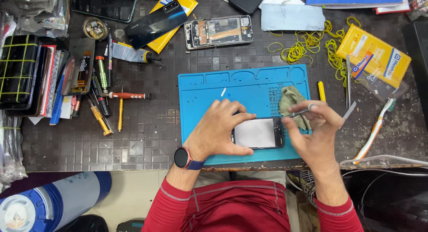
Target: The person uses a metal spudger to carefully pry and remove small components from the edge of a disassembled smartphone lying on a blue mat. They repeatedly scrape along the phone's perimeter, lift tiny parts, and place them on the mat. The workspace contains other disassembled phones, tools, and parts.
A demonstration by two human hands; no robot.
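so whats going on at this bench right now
A person in red sleeves is working on a phone lying on a blue mat. The left hand steadies the phone's left end. The right hand holds a thin metal tool over the phone's right end, by a crumpled cloth. An opened phone, screwdrivers and yellow rubber bands lie around the mat.

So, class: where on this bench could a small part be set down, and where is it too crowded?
Bare room: the upper left of the blue mat, above the left hand, and the dark tabletop between the mat and the screwdrivers. Crowded: the left edge with stacked phones, the top right with rubber bands and the yellow box. The right hand blocks the mat's right side.
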